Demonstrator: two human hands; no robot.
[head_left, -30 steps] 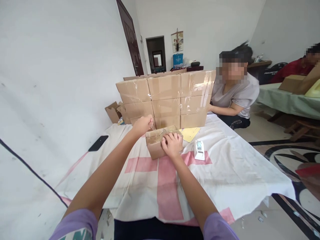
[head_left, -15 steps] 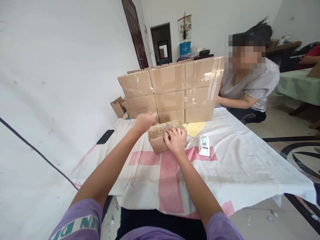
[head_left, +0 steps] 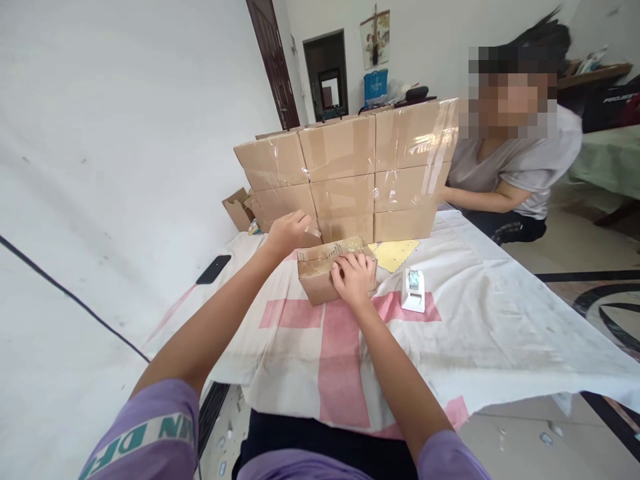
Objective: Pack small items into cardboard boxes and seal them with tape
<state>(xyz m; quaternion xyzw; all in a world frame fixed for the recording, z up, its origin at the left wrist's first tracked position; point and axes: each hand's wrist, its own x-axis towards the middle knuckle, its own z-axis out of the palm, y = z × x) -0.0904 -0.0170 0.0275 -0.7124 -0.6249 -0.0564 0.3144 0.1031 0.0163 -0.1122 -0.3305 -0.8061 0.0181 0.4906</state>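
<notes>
A small cardboard box [head_left: 320, 288] sits on the cloth-covered table in front of me, with clear tape and some print along its top. Over its right front edge my right hand [head_left: 353, 275] is bent, fingers on the top and thumb at the front. Just above the box's left end, my left hand [head_left: 290, 230] is closed in a pinch on a short piece of clear tape [head_left: 313, 232]. Whether that tape still joins the box cannot be made out. Right of the box stands a white tape-like dispenser or small device [head_left: 413, 293] with a greenish display.
Behind the box rises a wall of taped cartons [head_left: 343, 147]. An opened carton [head_left: 237, 208] and a black phone [head_left: 214, 269] lie to the left near the wall. A yellow patch [head_left: 397, 255] shows on the tablecloth [head_left: 465, 333]. Another person [head_left: 535, 160] crouches at the right.
My left hand has lifted slightly up and left, away from the box's left end, with the tape in its fingers. My right hand stays on the box. The view has shifted a little.
</notes>
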